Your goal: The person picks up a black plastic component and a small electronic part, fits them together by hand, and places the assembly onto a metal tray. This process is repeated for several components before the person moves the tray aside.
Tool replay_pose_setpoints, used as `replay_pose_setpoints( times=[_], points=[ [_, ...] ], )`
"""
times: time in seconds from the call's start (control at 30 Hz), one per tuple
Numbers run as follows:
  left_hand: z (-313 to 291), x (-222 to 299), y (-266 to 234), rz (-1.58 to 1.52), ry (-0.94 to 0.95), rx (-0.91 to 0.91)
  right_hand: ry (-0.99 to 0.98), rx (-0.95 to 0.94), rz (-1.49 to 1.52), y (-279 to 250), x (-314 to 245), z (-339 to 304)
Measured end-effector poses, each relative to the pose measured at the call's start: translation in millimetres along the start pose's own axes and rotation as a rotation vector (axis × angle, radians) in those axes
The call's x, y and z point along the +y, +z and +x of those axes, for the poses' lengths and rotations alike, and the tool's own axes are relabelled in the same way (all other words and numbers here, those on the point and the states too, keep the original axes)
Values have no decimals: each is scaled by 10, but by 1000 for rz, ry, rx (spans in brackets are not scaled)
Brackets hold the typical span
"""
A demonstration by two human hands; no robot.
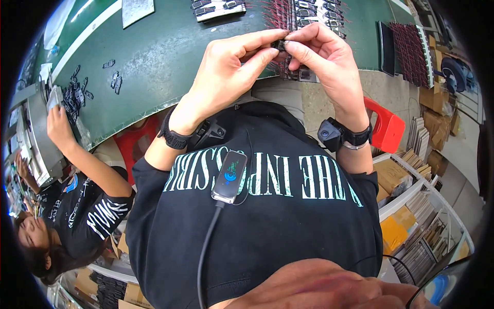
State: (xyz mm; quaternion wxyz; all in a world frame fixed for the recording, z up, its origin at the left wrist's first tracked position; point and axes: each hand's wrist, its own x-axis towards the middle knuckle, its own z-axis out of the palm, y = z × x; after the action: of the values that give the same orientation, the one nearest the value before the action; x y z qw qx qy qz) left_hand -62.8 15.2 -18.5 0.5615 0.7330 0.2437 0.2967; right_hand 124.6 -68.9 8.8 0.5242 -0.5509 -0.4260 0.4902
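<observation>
My left hand (229, 69) and my right hand (329, 62) meet fingertip to fingertip over the near edge of the green table (164, 56). Pinched between the thumbs and forefingers of both is a small black part (279, 45), mostly covered by the fingers, so its exact kind is unclear. Just beyond my hands lies a tray of small black parts with thin red wires (307, 13). To its left, another block of similar black parts (218, 9) rests on the table.
Loose black parts (77, 95) lie heaped at the table's left, with a few more pieces (116, 81) nearby. A co-worker's arm (77, 147) reaches in there. Red-wired parts (411, 54) stand in rows at right, beside a black panel (386, 49). Red stools (387, 126) flank me.
</observation>
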Motion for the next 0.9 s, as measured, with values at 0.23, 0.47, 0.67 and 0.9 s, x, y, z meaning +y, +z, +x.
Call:
replay_pose_setpoints(
  times=[0.23,0.47,0.67,0.9],
  points=[
    [10,-48,70,-136,12,58,9,-34,74,5,-16,4],
    [31,-44,-66,-84,-108,-13,-138,169,-265,179,79,9],
    [20,-130,3,-17,27,73,-13,122,-233,167,11,-6],
    [20,-107,70,36,51,76,13,85,-243,91,4,-44]
  ],
)
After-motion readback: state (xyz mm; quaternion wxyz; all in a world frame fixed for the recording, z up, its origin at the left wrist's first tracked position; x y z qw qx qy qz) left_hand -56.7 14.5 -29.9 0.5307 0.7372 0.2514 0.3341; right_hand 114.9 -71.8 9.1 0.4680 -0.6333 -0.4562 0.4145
